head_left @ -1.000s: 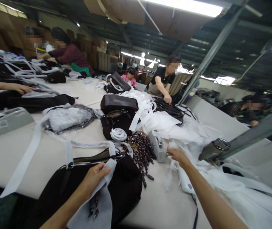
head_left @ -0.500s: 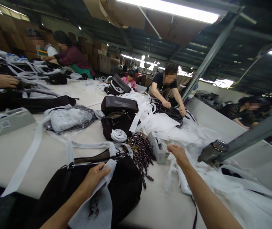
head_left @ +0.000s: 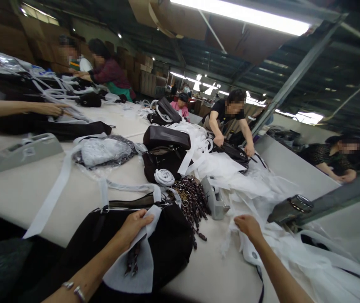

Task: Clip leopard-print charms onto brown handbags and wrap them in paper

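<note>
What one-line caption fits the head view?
Left grip holding a white sheet over a dark bag, right grip near a gray tape dispenser.

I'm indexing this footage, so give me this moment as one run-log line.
left hand: holding white sheet on dark bag | right hand: near tape dispenser, hold unclear | tassels: heaped beside dispenser

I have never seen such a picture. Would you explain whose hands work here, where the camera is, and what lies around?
There is no machine: these are one person's bare hands, seen by a camera worn on the head, looking forward and down. The left hand holds a white sheet over a dark bag. The right hand is near a grey tape dispenser; whether it pinches anything is unclear. On the table also lie dark dangling charms and a rolled white strip. Other people are nearby.
</note>
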Available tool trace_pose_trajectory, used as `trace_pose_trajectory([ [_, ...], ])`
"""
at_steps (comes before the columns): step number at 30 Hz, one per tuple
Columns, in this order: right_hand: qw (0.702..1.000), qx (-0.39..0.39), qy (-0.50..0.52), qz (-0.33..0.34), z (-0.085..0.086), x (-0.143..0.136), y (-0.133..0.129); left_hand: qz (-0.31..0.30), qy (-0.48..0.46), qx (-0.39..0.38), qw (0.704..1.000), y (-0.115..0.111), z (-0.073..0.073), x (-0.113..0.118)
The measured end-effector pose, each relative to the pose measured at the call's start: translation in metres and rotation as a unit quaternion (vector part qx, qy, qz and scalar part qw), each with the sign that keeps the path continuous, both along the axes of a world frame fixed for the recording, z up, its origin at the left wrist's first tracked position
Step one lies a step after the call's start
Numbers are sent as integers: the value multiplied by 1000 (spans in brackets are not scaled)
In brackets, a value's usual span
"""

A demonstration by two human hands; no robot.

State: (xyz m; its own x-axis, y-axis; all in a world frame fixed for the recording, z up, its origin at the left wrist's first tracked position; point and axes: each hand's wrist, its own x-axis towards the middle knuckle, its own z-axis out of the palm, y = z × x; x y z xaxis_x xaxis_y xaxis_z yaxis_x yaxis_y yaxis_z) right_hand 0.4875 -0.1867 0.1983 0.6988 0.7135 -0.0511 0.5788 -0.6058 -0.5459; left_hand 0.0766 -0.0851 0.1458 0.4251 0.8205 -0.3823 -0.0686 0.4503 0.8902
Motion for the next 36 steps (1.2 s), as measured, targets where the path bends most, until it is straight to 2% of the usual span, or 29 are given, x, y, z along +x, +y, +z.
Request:
trace_pose_trajectory([
  [2, 999, 16, 40, 27, 7, -16, -1, -2, -7, 13, 1000, -1, 0, 0],
  [4, 987, 62, 128, 79, 15, -51, 5, 3, -6, 26, 1000, -2, 0, 1],
  [6, 952, 113, 237, 155, 26, -102, 14, 14, 1, 36, 999, -4, 1, 1],
  [8, 912, 131, 317, 225, 36, -161, 26, 20, 13, 52, 998, -5, 2, 1],
  [10, 885, 136, 349, 278, 41, -213, 40, 24, 30, 73, 997, -6, 3, 1],
  [13, 879, 115, 328, 326, 32, -259, 61, 30, 62, 110, 992, -6, 3, 1],
  [15, 892, 98, 289, 333, 20, -269, 74, 35, 83, 132, 987, -5, 2, 0],
  [19, 929, 67, 170, 322, 3, -269, 90, 37, 129, 173, 976, -5, 3, -3],
  [24, 945, 12, 75, 318, 4, -267, 94, 16, 233, 247, 940, -8, 9, -2],
  [29, 946, -36, 79, 312, 6, -266, 95, 2, 276, 274, 921, -11, 15, 1],
  [33, 947, -30, 50, 315, 8, -267, 96, 14, 255, 265, 930, -12, 15, 0],
  [36, 948, -3, -12, 319, 10, -266, 95, 38, 168, 214, 962, -10, 11, -1],
])
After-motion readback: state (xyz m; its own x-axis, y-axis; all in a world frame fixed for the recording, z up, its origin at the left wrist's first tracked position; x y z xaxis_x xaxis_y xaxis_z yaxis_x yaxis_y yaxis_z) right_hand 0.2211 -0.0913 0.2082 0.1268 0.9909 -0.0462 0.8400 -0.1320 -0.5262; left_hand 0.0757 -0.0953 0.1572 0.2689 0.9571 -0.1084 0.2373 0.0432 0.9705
